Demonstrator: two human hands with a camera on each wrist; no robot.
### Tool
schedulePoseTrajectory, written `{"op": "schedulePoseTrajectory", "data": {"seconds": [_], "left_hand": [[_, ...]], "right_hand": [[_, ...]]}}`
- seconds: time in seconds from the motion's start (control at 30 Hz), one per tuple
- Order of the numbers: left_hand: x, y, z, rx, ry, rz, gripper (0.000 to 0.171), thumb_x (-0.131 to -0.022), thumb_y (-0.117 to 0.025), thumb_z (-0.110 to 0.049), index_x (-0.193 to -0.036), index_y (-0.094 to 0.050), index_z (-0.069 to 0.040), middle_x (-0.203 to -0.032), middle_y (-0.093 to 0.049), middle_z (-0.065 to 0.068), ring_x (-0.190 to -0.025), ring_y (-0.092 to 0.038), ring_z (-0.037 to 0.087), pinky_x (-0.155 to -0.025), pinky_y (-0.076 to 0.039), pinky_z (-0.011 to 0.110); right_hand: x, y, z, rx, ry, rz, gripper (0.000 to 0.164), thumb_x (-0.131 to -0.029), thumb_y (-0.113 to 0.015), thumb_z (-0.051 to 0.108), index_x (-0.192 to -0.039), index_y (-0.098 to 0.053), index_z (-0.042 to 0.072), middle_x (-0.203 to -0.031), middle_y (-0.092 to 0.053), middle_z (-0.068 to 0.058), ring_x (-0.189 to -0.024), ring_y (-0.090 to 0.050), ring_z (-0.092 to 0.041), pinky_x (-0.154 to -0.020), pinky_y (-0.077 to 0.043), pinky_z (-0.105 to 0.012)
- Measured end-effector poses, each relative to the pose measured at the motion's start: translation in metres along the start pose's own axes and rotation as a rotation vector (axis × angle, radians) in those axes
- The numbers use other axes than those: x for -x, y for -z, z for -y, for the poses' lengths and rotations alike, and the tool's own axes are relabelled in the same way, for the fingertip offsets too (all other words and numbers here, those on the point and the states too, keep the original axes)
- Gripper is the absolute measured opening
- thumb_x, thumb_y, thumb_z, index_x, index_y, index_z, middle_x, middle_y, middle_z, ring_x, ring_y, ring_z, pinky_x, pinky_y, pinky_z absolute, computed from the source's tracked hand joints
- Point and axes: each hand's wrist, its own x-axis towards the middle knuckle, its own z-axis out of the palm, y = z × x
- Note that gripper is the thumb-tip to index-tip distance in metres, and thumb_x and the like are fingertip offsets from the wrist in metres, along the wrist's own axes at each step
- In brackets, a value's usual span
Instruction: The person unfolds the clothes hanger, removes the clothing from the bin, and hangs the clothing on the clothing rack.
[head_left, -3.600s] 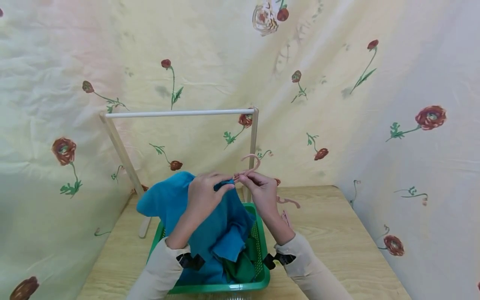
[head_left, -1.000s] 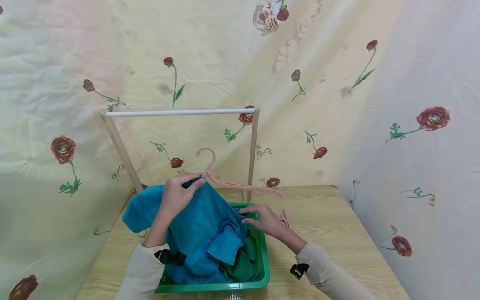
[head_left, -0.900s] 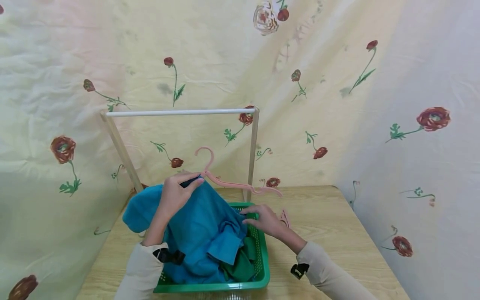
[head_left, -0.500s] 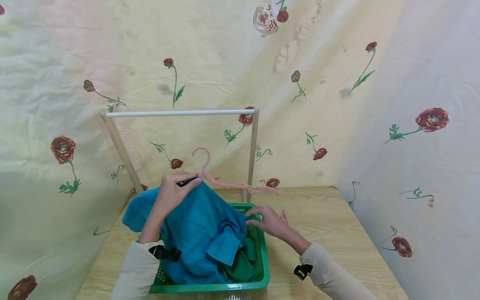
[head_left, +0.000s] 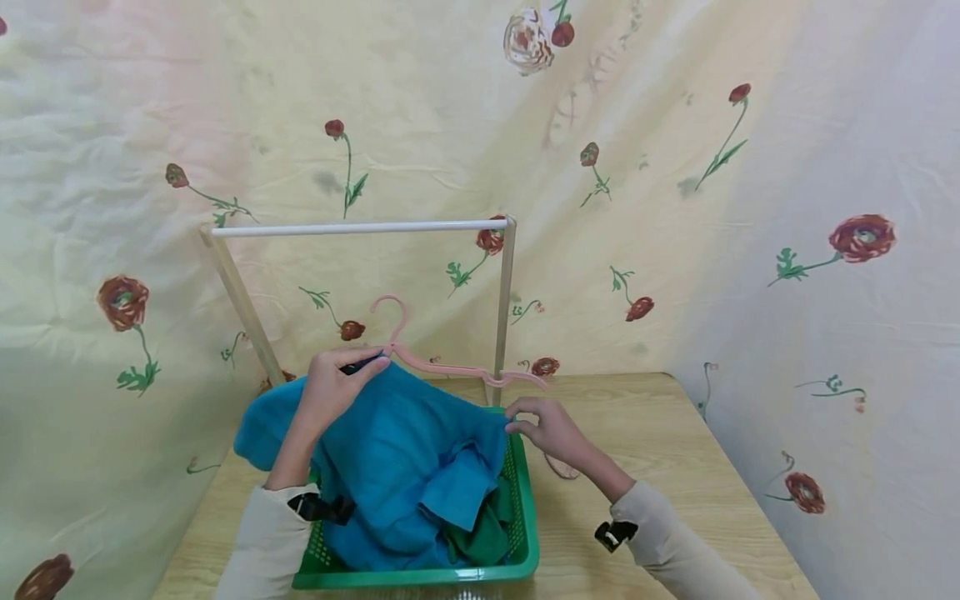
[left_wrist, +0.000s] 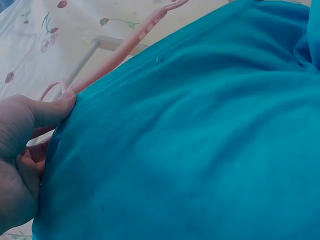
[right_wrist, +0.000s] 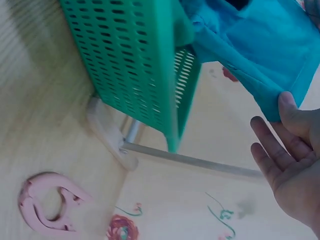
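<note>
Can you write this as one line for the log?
left hand: pinches blue cloth near pink hanger; right hand: pinches cloth edge; hanger: one side outside cloth; green basket: under cloth; rack: behind

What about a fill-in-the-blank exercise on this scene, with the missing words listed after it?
The left hand pinches blue cloth beside a hanger coloured ____.
With the right hand also pinching that cloth, the hands holding it number ____.
The basket under the cloth is coloured ____.
The horizontal bar of the rack is coloured ____.

Missing words: pink, two, green, white.
</note>
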Motion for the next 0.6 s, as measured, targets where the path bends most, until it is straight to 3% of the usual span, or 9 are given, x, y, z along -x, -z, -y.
{"op": "schedulePoseTrajectory", "data": {"seconds": [0.13,0.4,0.6], "left_hand": [[0.000,0.005,0.003,-0.004,0.005,-0.004,0.032,-0.096,-0.071,-0.020,-0.124,-0.073,-0.004,-0.120,-0.075,0.014,-0.112,-0.072,0.030,-0.090,-0.057,0.025],[-0.002,0.014,0.006,-0.032,0.033,-0.016,0.033,-0.097,-0.070,-0.021,-0.125,-0.072,-0.004,-0.120,-0.074,0.015,-0.112,-0.072,0.031,-0.093,-0.056,0.027],[-0.003,0.019,0.007,-0.066,0.006,-0.031,0.033,-0.097,-0.070,-0.018,-0.125,-0.072,-0.002,-0.119,-0.075,0.015,-0.110,-0.072,0.031,-0.090,-0.055,0.017]], "right_hand": [[-0.003,0.010,0.000,0.006,0.038,-0.072,0.010,-0.088,-0.075,0.001,-0.095,-0.075,0.007,-0.101,-0.077,-0.009,-0.100,-0.072,-0.029,-0.088,-0.059,-0.047],[-0.005,0.023,0.000,0.010,0.097,-0.135,0.013,-0.088,-0.073,-0.003,-0.099,-0.075,0.006,-0.102,-0.076,-0.011,-0.098,-0.071,-0.029,-0.087,-0.060,-0.038],[-0.005,0.029,-0.002,0.007,0.129,-0.182,0.014,-0.087,-0.073,-0.005,-0.097,-0.075,0.005,-0.101,-0.076,-0.012,-0.095,-0.072,-0.028,-0.083,-0.061,-0.033]]}}
